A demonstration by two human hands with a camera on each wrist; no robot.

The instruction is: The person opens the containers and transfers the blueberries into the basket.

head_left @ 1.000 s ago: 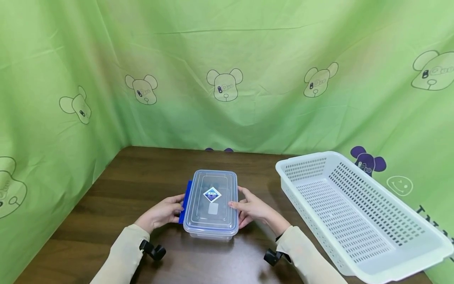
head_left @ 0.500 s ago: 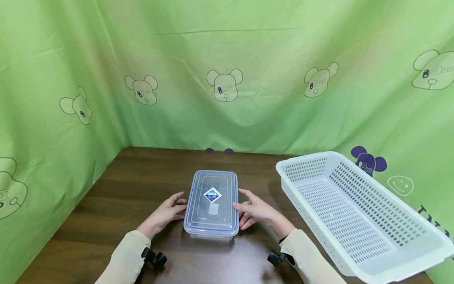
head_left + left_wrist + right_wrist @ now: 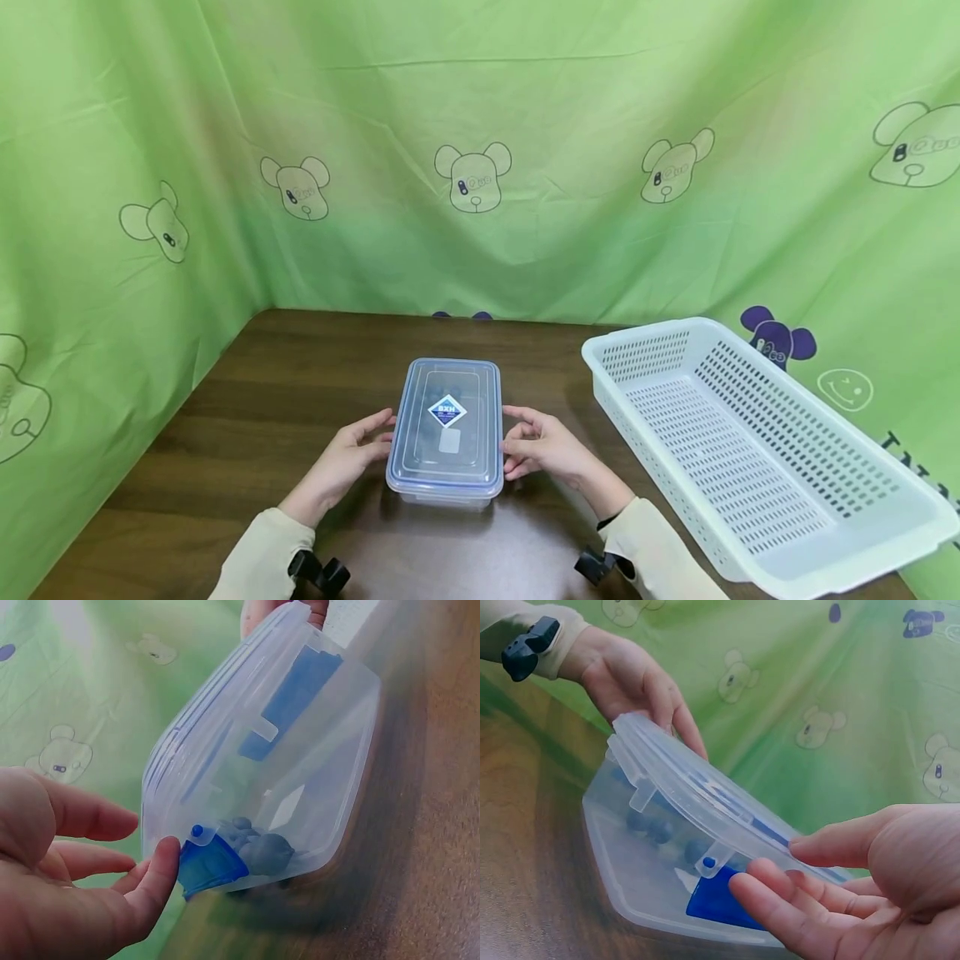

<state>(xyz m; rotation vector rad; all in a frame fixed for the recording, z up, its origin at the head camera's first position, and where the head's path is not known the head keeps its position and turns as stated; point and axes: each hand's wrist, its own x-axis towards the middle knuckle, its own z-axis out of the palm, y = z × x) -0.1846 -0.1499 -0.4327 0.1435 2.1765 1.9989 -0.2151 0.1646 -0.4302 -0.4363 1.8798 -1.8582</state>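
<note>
A clear plastic food container [image 3: 465, 458] with a blue-edged lid sits on the table between both hands. My left hand [image 3: 337, 467] is at its left side, fingers loosely extended. In the left wrist view, a fingertip meets the edge of a blue latch [image 3: 214, 866], which lies low along the wall. At the opposite side, my right hand [image 3: 551, 454] has its thumb and fingertips by the lid's rim and the other blue latch [image 3: 724, 900], also lying low. Several dark round things [image 3: 270, 855] show through the container's wall.
A large white perforated basket [image 3: 720, 467] stands on the right of the brown wooden table [image 3: 322, 350]. Green cloth [image 3: 570, 250] with bear-head prints hangs behind and at the sides. A black device [image 3: 318, 571] is strapped to each wrist.
The left blue latch, sticking out sideways one second ago, has swung down out of the head view. My left fingers have let go of it. My right thumb has slid off the lid's top.
</note>
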